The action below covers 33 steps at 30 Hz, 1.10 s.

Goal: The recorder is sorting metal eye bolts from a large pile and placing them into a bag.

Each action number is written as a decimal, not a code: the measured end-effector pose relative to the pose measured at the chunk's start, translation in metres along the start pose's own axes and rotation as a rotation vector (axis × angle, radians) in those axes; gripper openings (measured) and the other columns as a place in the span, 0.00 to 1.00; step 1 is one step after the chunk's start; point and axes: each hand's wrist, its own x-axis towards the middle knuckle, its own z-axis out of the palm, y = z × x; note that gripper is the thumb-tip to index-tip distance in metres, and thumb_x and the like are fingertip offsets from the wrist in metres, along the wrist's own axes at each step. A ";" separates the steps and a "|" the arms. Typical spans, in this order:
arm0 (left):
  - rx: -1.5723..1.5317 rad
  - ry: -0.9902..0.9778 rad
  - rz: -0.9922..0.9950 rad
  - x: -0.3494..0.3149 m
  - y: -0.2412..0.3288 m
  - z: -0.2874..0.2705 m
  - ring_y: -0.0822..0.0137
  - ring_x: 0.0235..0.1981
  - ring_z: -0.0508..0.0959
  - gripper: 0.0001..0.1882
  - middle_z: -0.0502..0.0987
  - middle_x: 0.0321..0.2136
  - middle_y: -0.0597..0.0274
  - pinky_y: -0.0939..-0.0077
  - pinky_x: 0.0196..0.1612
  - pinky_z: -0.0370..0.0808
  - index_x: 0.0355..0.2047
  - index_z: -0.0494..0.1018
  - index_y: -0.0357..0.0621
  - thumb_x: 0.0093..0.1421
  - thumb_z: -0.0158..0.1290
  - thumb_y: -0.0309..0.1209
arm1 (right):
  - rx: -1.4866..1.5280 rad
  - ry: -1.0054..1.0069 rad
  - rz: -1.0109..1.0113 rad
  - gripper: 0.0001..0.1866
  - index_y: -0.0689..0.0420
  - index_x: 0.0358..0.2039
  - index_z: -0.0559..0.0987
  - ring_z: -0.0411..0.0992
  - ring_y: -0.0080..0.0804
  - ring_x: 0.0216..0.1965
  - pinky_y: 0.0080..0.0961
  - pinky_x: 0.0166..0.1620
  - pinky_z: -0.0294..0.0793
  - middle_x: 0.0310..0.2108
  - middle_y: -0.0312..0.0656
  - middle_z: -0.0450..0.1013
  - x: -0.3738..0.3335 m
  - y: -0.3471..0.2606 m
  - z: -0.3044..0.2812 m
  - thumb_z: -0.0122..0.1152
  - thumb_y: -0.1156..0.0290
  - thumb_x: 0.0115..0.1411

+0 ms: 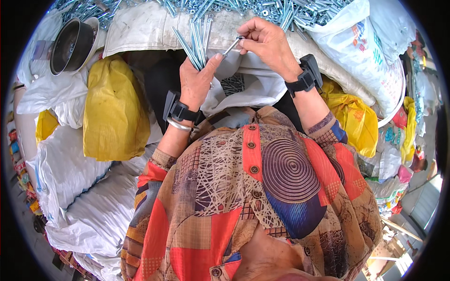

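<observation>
My left hand (pixel 198 80) is closed around a bundle of long silvery bolts (pixel 198 44), which fan out upward from the fist. At its thumb tip, one more bolt (pixel 231 47) sticks out at a slant toward the right. Around that bolt's upper end, the thumb and index finger of my right hand (pixel 269 44) are pinched, with a small dark nut or washer (pixel 240 38) there; I cannot tell which. Below the hands, an open white sack (pixel 248 79) holds a heap of dark metal pieces (pixel 232 85).
A large pile of bolts and nuts (pixel 309 13) spreads along the far side, on a pale cloth-covered surface (pixel 140 28). A dark pan (pixel 71 47) stands at far left. Yellow bags (pixel 112 112) and white sacks (pixel 93 201) hang or lie left; a filled plastic bag (pixel 361 51) is at right.
</observation>
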 end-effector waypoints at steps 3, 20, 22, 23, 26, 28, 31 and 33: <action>0.056 0.020 0.014 -0.001 0.000 -0.001 0.82 0.18 0.65 0.11 0.70 0.18 0.74 0.84 0.20 0.60 0.30 0.75 0.41 0.62 0.61 0.35 | -0.051 0.057 -0.050 0.09 0.65 0.42 0.75 0.76 0.22 0.31 0.19 0.37 0.77 0.33 0.40 0.77 -0.004 -0.001 0.008 0.60 0.80 0.60; -0.123 0.169 -0.060 -0.004 0.008 -0.006 0.80 0.19 0.67 0.14 0.72 0.21 0.71 0.83 0.22 0.64 0.28 0.73 0.42 0.64 0.58 0.39 | -1.453 -0.019 -0.625 0.12 0.60 0.43 0.75 0.70 0.34 0.41 0.29 0.44 0.72 0.33 0.39 0.70 0.059 0.027 0.014 0.52 0.67 0.64; -0.145 0.142 -0.063 -0.001 0.006 -0.005 0.79 0.19 0.67 0.13 0.71 0.21 0.71 0.83 0.22 0.63 0.28 0.73 0.42 0.64 0.58 0.37 | -0.486 -0.099 -0.476 0.08 0.57 0.35 0.75 0.69 0.41 0.42 0.33 0.46 0.71 0.28 0.40 0.69 0.093 0.079 0.023 0.54 0.71 0.56; -0.143 0.150 -0.063 -0.001 0.005 -0.007 0.79 0.19 0.67 0.13 0.71 0.21 0.71 0.83 0.22 0.63 0.28 0.73 0.42 0.64 0.58 0.37 | -0.743 -0.019 -0.512 0.07 0.57 0.33 0.76 0.69 0.40 0.41 0.34 0.46 0.70 0.29 0.41 0.70 0.099 0.079 0.027 0.54 0.71 0.55; -0.112 0.141 -0.052 -0.003 0.005 -0.006 0.79 0.19 0.66 0.12 0.72 0.21 0.71 0.82 0.22 0.63 0.28 0.74 0.42 0.64 0.58 0.36 | -1.165 0.012 -0.542 0.05 0.56 0.26 0.78 0.69 0.39 0.39 0.33 0.45 0.70 0.29 0.42 0.71 0.103 0.080 0.029 0.55 0.71 0.53; -0.122 0.138 -0.050 -0.007 0.007 0.000 0.79 0.19 0.66 0.12 0.72 0.21 0.72 0.82 0.22 0.62 0.28 0.73 0.42 0.64 0.59 0.36 | -1.286 -0.035 -0.593 0.05 0.54 0.23 0.78 0.68 0.40 0.38 0.33 0.45 0.69 0.28 0.42 0.70 0.097 0.079 0.021 0.55 0.71 0.53; -0.091 0.164 -0.046 -0.007 0.003 -0.005 0.79 0.19 0.66 0.12 0.72 0.20 0.71 0.82 0.22 0.62 0.27 0.73 0.42 0.64 0.59 0.36 | -0.907 -0.019 -0.407 0.05 0.59 0.25 0.79 0.73 0.35 0.35 0.30 0.41 0.72 0.27 0.43 0.74 0.078 0.033 0.020 0.59 0.72 0.56; -0.102 0.140 -0.039 -0.005 0.005 -0.004 0.79 0.19 0.66 0.12 0.72 0.20 0.71 0.82 0.22 0.62 0.27 0.74 0.42 0.64 0.59 0.36 | -0.093 0.128 -0.028 0.09 0.64 0.32 0.78 0.75 0.29 0.29 0.24 0.34 0.73 0.25 0.43 0.76 0.070 0.028 0.011 0.64 0.71 0.58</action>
